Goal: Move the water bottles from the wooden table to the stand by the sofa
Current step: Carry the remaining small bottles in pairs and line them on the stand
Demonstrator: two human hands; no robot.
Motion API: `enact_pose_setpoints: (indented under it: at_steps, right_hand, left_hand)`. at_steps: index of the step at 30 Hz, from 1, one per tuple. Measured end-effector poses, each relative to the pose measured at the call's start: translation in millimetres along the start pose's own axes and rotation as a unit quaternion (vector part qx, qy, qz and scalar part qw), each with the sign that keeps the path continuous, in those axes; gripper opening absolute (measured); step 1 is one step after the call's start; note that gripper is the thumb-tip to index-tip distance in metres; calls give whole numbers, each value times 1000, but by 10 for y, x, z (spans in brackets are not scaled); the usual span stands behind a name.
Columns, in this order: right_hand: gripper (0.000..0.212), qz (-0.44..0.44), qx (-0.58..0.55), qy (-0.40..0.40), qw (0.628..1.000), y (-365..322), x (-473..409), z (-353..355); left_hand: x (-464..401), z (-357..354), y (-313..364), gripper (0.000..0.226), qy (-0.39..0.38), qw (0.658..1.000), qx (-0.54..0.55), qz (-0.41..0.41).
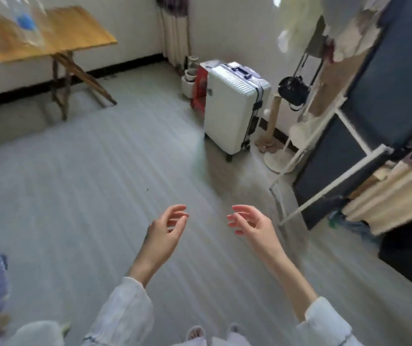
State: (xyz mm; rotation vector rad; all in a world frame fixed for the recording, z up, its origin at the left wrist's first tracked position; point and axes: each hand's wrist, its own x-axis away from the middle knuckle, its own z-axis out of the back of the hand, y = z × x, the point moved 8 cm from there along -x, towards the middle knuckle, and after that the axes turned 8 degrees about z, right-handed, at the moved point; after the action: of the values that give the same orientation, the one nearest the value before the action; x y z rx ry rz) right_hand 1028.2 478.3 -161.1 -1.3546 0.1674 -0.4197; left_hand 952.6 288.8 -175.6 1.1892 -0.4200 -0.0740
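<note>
Bottles are in neither hand at this moment. The left hand [166, 232] hangs over the bare floor [80, 191] with fingers loosely curled and nothing between them, and the right hand [251, 224] mirrors it just beside, palm turned inward, equally unladen. Both white sleeves [122, 313] reach forward from the bottom edge of the view.

Outward from the hands, the floor runs clear to the wooden table [57, 33], which stands well apart at the far left against the wall. Near the left edge of its tabletop sits a blurred clear water bottle [26, 23] with a blue patch on it; motion blur makes it impossible to tell whether more than one bottle is there. A white suitcase [235, 106] stands by the far wall, and a white clothes rack [325, 156] leans along the right.

Neither a stand nor a sofa can be picked out with certainty, so how many bottles have been delivered cannot be told. As a judgement, at least one bottle is left to fetch, and the free hands suit walking to the table for it.
</note>
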Motion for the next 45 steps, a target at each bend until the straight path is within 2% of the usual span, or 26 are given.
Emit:
enact_pose_setpoints:
  at_steps: [5,11,20,28,33,40,45]
  right_hand:
    - [11,33,5,-119,992,-373,-831,-1032]
    - [14,58,1,-214,975,-632,-1852,-2058]
    - [15,106,-36,-264,958,-1586,-3858,-3206]
    - [19,121,-12,-300,946,-2015,-5132,-4318]
    - [19,149,12,-303,941,-2257,-6030,-5231]
    - [19,163,19,-311,936,-2858,-7203,-6528]
    - [20,160,17,-294,942,-3120,-8029,-7132]
  left_hand:
    - [-330,1002,-239,18,120,990,57,52]
    - [-1016,1791,-360,16,200,972,84,90]
    - [-2620,3172,224,17,296,948,99,59]
    - [-3913,4082,182,18,315,938,124,71]
    - [-4917,4962,89,18,319,937,126,56]
    - [-6254,6259,124,17,303,942,134,51]
    - [-7190,6864,210,16,273,953,120,50]
